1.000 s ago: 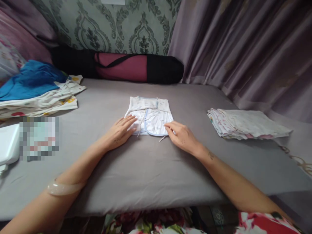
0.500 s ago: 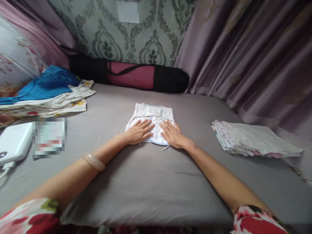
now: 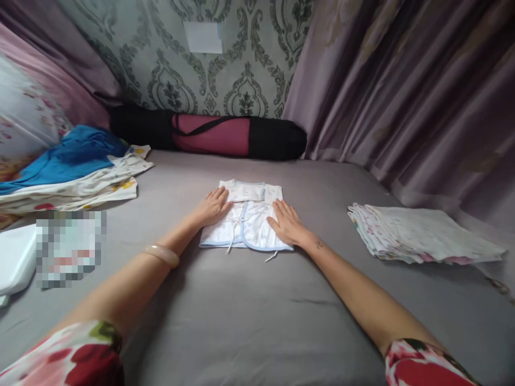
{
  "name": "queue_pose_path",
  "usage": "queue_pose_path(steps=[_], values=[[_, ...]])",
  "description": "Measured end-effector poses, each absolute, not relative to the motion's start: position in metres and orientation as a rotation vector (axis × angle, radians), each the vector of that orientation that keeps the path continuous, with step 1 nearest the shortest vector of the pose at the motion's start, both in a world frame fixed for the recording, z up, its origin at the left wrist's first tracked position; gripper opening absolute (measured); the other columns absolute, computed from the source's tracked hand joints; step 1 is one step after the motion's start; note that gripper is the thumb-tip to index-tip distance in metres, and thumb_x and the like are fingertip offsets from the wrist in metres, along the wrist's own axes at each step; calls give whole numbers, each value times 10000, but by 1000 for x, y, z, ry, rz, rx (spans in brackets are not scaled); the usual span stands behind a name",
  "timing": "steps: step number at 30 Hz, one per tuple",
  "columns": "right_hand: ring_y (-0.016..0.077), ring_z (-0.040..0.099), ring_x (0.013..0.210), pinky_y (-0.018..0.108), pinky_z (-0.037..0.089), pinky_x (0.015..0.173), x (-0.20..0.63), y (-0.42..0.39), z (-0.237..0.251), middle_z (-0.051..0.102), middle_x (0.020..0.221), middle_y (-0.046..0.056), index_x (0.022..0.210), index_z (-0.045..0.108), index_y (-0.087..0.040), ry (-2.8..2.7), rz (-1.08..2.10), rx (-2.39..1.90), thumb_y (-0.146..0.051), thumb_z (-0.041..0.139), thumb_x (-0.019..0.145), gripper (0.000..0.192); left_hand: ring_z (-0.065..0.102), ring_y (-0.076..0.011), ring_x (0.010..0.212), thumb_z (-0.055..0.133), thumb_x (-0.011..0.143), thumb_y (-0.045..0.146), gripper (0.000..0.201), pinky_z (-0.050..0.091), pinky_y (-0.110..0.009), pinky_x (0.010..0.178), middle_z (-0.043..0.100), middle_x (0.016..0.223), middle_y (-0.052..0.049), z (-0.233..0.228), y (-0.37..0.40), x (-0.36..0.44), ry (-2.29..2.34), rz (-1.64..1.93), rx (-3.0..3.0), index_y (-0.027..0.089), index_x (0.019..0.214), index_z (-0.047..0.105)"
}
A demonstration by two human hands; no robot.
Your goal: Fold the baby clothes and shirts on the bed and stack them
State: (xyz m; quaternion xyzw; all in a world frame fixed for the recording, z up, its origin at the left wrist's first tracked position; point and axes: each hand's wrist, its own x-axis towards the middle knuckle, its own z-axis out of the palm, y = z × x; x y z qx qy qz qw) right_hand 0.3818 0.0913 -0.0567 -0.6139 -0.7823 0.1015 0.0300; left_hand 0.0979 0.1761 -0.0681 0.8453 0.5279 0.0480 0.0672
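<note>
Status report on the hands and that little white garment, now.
Left hand flat, open, on the white baby garment at its left edge. Right hand flat, open, on its right edge. Garment lies spread on the grey sheet. Folded cloth stack sits apart, right.

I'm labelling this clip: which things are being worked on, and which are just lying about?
In hand: small white baby vest with blue trim, left hand, right hand.
Lying about: stack of folded white printed cloths, blue cloth heap, maroon-and-black roll bag.

A folded cloth stack (image 3: 422, 233) lies to my right, blue fabric (image 3: 68, 155) far left, rolled bag (image 3: 217, 134) against the wall.
</note>
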Motion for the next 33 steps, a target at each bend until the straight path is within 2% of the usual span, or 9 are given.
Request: queue_pose_path(steps=[5,9,11,14,17,19,23,27,33], values=[[265,91,1507,464,127,1210,380,88,-55,144,1627,144,1550,207,-69,-2391,272,-1874,-536,187,985,733,176,-287,1492,178,987,540,692,163,-465,1193,215,1609,-159,-63,171,99,1612,130,2518,109,1521,272],[270,146,1498,460,163,1208,382,85,-45,227,1608,154,1529,280,-95,-2349,364,-1809,-498,295,977,683,249,-332,1461,196,993,542,678,203,-532,1162,236,1583,-227,-62,168,97,1553,213,2526,94,1493,287],[265,222,1480,432,211,1200,388,79,-39,282,1589,160,1500,343,-105,-2280,456,-1762,-452,368,961,642,257,-349,1452,218,995,543,677,230,-540,1149,233,1570,-256,-66,165,91,1540,274,2530,78,1482,288],[247,401,1388,413,319,1153,401,60,-33,416,1511,157,1436,434,-136,-2159,524,-1616,-355,450,922,559,309,-334,1420,301,982,552,656,290,-493,1137,278,1541,-233,-70,151,72,1470,404,2593,112,1469,310],[231,570,1187,399,438,1047,414,33,-30,572,1334,141,1335,534,-165,-2090,517,-1526,-265,482,893,456,495,-286,1257,407,948,561,616,385,-439,1084,388,1452,-180,-63,124,50,1342,464,2623,180,1431,384],[214,624,1036,375,496,954,420,15,-28,627,1192,125,1274,580,-172,-2097,527,-1520,-251,502,894,395,573,-249,1123,439,936,566,568,448,-407,1019,463,1368,-149,-52,101,38,1253,448,2606,206,1375,463],[182,621,890,341,521,867,422,-7,-25,606,1084,90,1221,608,-190,-2240,522,-1415,-261,568,894,337,579,-241,1064,511,904,581,459,485,-387,952,569,1234,-104,-30,67,29,1137,395,2625,227,1169,635],[193,619,959,345,514,889,424,-9,-26,577,1150,99,1155,625,-213,-2371,424,-1307,-247,512,949,237,589,-238,1065,481,939,530,393,479,-365,948,638,1130,-91,-26,59,27,1051,334,2669,226,1077,689],[230,595,1064,376,505,914,424,-4,-30,616,1160,114,1133,638,-204,-2553,196,-1215,-212,423,992,257,653,-201,955,408,978,438,376,513,-290,834,670,1118,-92,-30,61,22,994,310,2716,228,1051,712]])
